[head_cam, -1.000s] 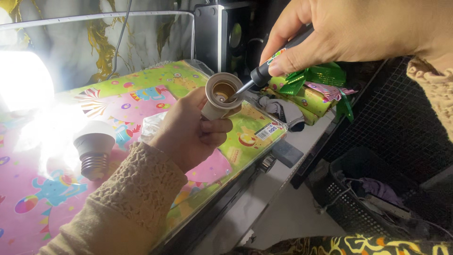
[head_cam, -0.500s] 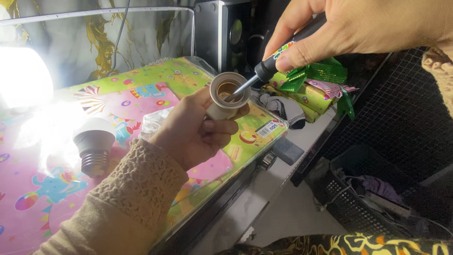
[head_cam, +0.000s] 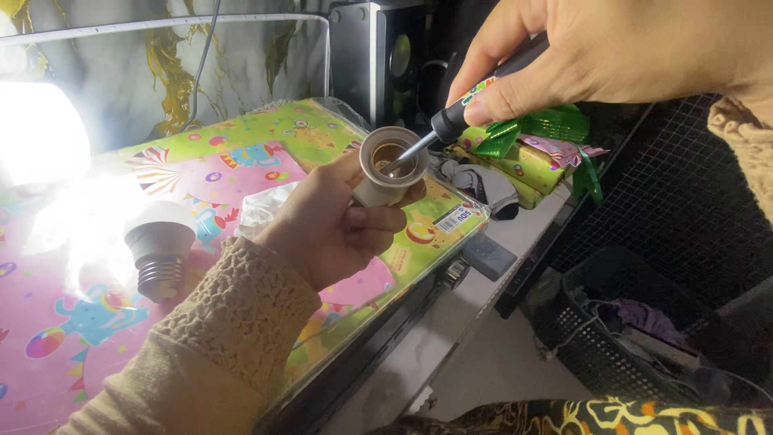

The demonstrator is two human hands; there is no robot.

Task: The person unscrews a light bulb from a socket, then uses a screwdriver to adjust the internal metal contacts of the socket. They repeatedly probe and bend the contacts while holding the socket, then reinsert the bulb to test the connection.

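Observation:
My left hand [head_cam: 330,225] grips a beige lamp socket [head_cam: 392,165] with its open mouth turned up, over the edge of a table covered in colourful patterned paper [head_cam: 241,161]. My right hand [head_cam: 612,56] holds a black-handled screwdriver [head_cam: 451,121] from above right. Its metal tip reaches down inside the socket. A light bulb [head_cam: 161,246] lies on the paper to the left, its screw base toward me, close to my left forearm.
A very bright lamp [head_cam: 36,137] glares at the far left. Green and pink wrapped packets [head_cam: 539,149] and a grey cloth [head_cam: 487,185] lie behind the socket. A dark mesh basket [head_cam: 644,338] sits below right. A black speaker [head_cam: 378,56] stands at the back.
The right hand and screwdriver shifted slightly up and right while the tip stayed inside the socket. The left hand holds the socket nearly still.

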